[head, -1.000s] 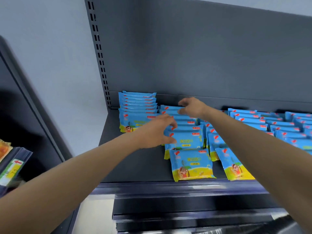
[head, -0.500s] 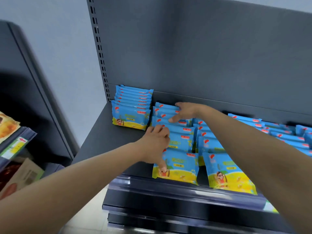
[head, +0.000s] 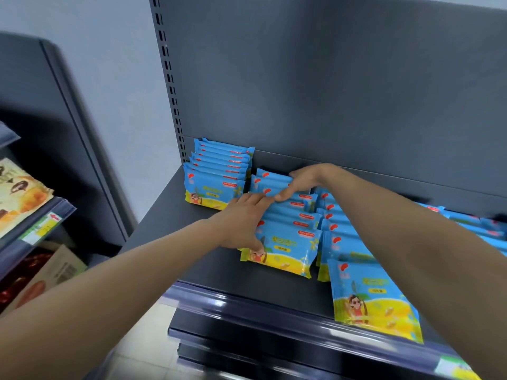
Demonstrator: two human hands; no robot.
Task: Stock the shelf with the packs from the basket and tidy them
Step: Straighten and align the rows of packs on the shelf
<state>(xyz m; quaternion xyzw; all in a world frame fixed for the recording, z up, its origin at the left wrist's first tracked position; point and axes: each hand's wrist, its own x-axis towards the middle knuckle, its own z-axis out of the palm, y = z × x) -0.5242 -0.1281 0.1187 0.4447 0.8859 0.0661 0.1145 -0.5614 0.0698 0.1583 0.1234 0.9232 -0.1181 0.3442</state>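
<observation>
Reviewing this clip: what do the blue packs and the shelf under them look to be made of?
Blue packs: probably thin plastic film, glossy printed; crimped end seals show. Shelf: looks like sheet metal, matte dark grey paint; the slotted upright suggests steel racking. Front strip: seemingly clear glossy plastic, with bright highlights.
</observation>
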